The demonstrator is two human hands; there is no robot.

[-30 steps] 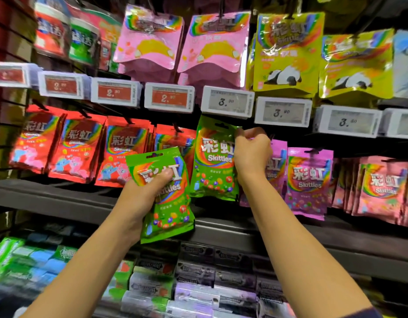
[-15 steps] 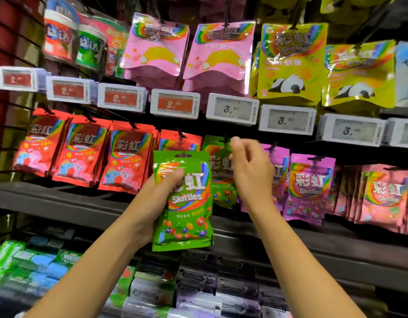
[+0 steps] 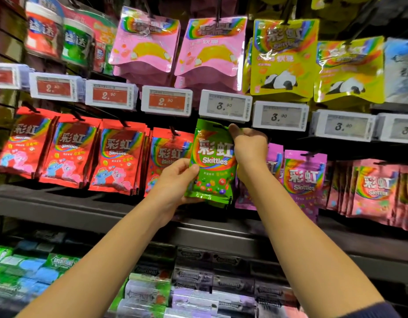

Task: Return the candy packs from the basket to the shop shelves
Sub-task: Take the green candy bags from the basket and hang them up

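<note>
— What is seen to be changed from half a second before?

— The green Skittles pack (image 3: 212,161) has been raised from its lower spot in front of the shelf edge to the hanging row, just under the white 3.90 price tag (image 3: 225,106). It has been taken at the top by the right hand (image 3: 250,143), which was near the hook with nothing pinched before. The view has also been brought closer.

— How is the left grip (image 3: 175,180) set?

— The pack's lower left edge is clasped: the thumb is laid across the front, and the fingers are curled under the bottom.

— And the right grip?

— The pack's upper right corner is pinched between thumb and curled fingers, by the hole in its top.

— Where is the pack placed?

— It is held upright, tilted slightly, between the red Skittles packs (image 3: 120,157) and the purple Skittles packs (image 3: 305,177). Whether it has been threaded onto a hook cannot be told.
</note>
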